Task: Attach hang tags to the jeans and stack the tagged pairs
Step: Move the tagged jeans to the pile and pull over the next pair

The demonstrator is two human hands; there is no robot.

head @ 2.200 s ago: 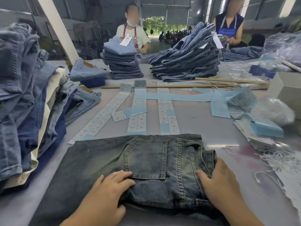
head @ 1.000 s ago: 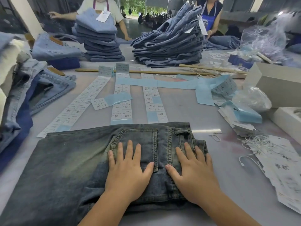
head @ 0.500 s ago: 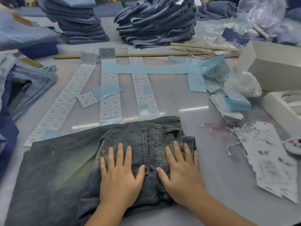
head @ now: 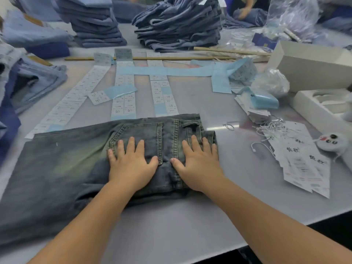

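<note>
A folded pair of dark, faded jeans point(head: 66, 168) lies flat on the grey table point(head: 190, 221) in front of me, back pocket and belt loop facing up. My left hand point(head: 131, 164) presses flat on the back pocket, fingers straight. Beside it, my right hand point(head: 198, 162) presses flat on the waistband end near the belt loop. White hang tags point(head: 302, 164) with loose white strings point(head: 270, 128) lie spread to the right of the jeans.
Sticker strips point(head: 123, 96) on blue backing run across the table's middle. Two stacks of folded jeans point(head: 179, 23) stand at the back, more jeans point(head: 28, 80) at the left. White boxes point(head: 312, 67), plastic bags, a small white device point(head: 331, 142) and wooden sticks point(head: 152, 58) sit right and behind.
Both hands went from gripping the jeans' near edge to lying flat on top. In the last half second they spread slightly apart, and the view tilted further down.
</note>
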